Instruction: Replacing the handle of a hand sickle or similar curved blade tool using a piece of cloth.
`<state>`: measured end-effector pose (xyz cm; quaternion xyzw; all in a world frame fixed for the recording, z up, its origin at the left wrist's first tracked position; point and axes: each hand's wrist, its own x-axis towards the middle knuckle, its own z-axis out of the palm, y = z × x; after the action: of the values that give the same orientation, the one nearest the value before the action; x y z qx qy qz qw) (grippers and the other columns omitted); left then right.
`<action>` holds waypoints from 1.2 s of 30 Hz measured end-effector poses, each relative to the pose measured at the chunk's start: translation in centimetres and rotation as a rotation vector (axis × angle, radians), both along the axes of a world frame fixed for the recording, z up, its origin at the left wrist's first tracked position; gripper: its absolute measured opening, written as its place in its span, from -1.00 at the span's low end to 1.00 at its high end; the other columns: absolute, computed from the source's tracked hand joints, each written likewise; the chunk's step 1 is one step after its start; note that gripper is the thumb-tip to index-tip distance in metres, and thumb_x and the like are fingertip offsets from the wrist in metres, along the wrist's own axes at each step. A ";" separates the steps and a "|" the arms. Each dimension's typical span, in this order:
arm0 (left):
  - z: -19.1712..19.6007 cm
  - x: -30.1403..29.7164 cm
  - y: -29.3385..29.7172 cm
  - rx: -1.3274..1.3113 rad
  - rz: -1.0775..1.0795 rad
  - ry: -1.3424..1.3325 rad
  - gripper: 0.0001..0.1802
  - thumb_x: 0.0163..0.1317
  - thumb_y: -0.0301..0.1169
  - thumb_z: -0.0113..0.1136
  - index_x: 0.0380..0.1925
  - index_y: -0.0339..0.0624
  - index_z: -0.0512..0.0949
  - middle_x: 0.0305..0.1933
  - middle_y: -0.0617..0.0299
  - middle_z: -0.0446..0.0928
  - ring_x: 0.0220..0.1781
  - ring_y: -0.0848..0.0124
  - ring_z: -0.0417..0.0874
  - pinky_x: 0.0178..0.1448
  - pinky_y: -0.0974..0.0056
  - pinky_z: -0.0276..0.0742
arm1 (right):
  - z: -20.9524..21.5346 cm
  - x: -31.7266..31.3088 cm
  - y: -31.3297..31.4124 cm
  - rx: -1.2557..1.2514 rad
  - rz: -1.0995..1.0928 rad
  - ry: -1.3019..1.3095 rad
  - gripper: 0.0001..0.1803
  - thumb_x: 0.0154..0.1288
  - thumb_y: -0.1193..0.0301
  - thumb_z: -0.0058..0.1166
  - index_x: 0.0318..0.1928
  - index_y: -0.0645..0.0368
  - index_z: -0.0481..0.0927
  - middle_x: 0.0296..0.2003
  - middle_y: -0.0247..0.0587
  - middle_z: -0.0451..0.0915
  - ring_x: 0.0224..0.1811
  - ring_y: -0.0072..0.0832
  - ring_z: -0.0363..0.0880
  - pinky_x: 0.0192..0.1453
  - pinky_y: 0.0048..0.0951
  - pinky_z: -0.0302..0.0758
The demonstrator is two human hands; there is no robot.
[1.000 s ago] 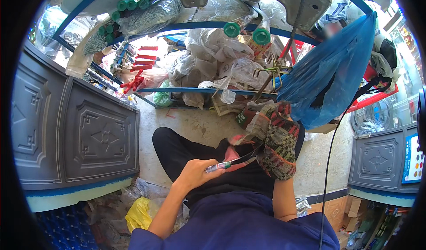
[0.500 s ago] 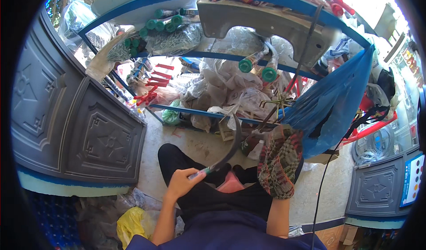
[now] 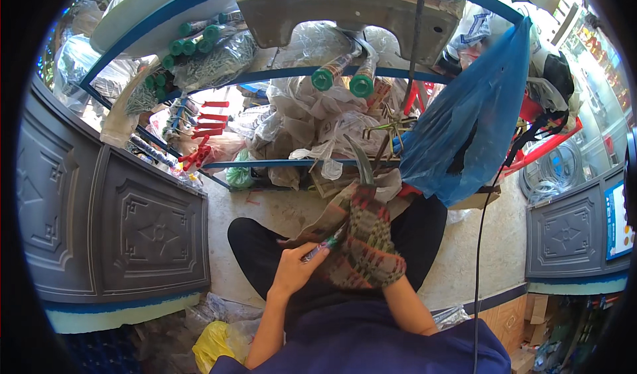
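Note:
My bare left hand [image 3: 293,271] grips the short coloured handle [image 3: 323,246] of a curved tool over my lap. My right hand [image 3: 366,245], in a red, green and brown knit glove, is wrapped around the middle of the same tool. Its grey curved blade [image 3: 359,162] sticks up out of the glove toward the shelf. The part between handle and blade is hidden by the glove. Black trousers lie under both hands.
A blue metal shelf rack [image 3: 279,164] in front holds clear bags, green-capped tubes [image 3: 323,77] and red-handled tools [image 3: 206,119]. A blue plastic bag [image 3: 474,122] hangs at right beside a black cable [image 3: 479,241]. Grey embossed panels [image 3: 133,235] stand left and right; a yellow bag [image 3: 215,344] lies low left.
The curved blade has swung from slanting left of the glove to pointing up out of it. My gloved right hand has closed over it, and my left hand has come closer to the glove.

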<state>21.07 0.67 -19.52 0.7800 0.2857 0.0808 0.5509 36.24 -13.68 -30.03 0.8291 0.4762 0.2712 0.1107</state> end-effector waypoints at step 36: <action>1.5 6.1 3.0 -0.545 -0.031 -0.366 -0.41 0.48 -0.30 0.05 0.42 -0.24 0.20 0.15 0.05 0.54 0.16 0.38 0.58 0.25 0.29 0.47 | 9.4 -4.0 4.1 -2.617 -0.714 -3.438 -0.65 0.49 0.27 0.05 0.13 0.24 0.51 -0.17 -0.35 0.55 -0.16 -0.55 0.56 0.07 -0.66 0.52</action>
<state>27.22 3.62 -18.04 0.5806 0.1812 0.1319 0.7828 32.21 -9.60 -20.64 0.6449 0.3251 -0.1265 -0.6801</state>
